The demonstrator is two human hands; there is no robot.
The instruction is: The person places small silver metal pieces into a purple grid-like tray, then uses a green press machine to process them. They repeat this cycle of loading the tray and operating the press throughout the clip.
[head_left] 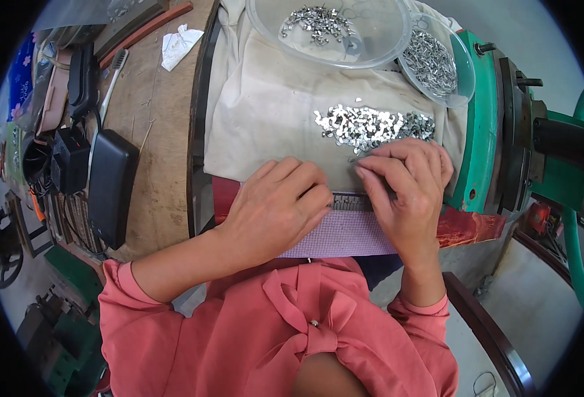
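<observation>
A heap of small shiny metal pieces (364, 127) lies on a pale cloth in front of me. My right hand (407, 182) is at the near edge of this heap, thumb and forefinger pinched together. What sits between those fingertips is too small to make out. Closer to me, a narrow metal strip with a row of slots (351, 202) lies along a lilac woven mat (345, 231). My left hand (282, 198) rests over the strip's left end with its fingers curled in; whatever they grip is hidden.
Beyond the heap stand a large clear plastic tub (378, 59) and a smaller clear bowl (460, 92), both holding small metal parts. A green machine frame (480, 126) borders the right side. On the wooden bench at left lie a black box (112, 188), a toothbrush (112, 83) and crumpled tissue (180, 46).
</observation>
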